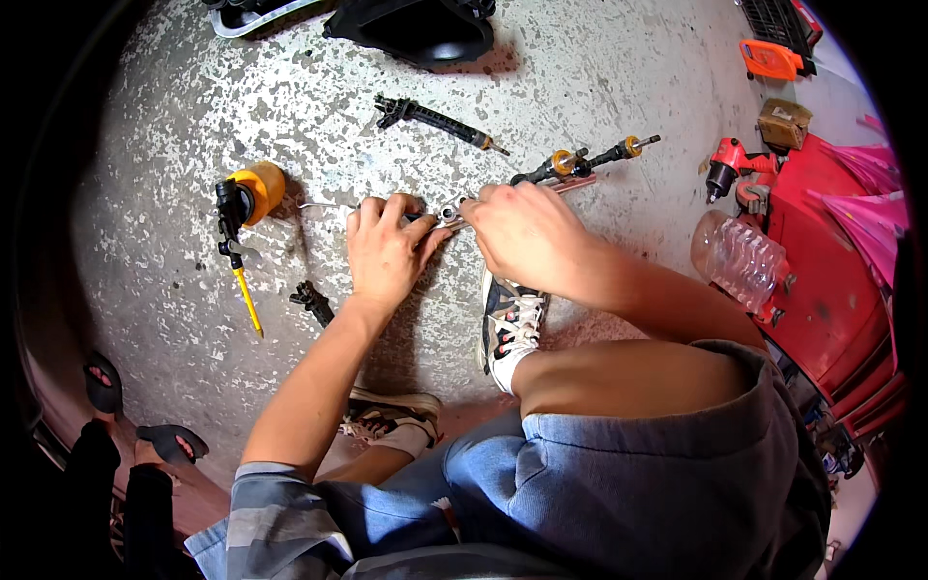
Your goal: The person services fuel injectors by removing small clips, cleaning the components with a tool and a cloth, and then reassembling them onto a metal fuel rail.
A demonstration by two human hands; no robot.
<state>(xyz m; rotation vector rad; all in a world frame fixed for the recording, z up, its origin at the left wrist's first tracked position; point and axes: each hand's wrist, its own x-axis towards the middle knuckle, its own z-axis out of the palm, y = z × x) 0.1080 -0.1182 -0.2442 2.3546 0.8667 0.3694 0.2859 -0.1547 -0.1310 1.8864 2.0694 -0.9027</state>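
Both hands meet over a long thin metal part (pixel 450 215) that lies on the speckled concrete floor (pixel 174 193). My left hand (pixel 385 249) grips its left stretch, with a bent metal end (pixel 319 205) sticking out to the left. My right hand (pixel 527 235) closes on its right stretch, where a fitting shows between the two hands. Just beyond my right hand, black injector-like parts with orange rings (pixel 580 160) extend to the right.
A separate black injector (pixel 435 121) lies farther away. An orange can with a black trigger and a yellow tube (pixel 244 208) stands at left, a small black piece (pixel 311 302) near it. At right are a clear plastic bottle (pixel 739 259), a red power tool (pixel 730 164) and a red cabinet (pixel 826 280).
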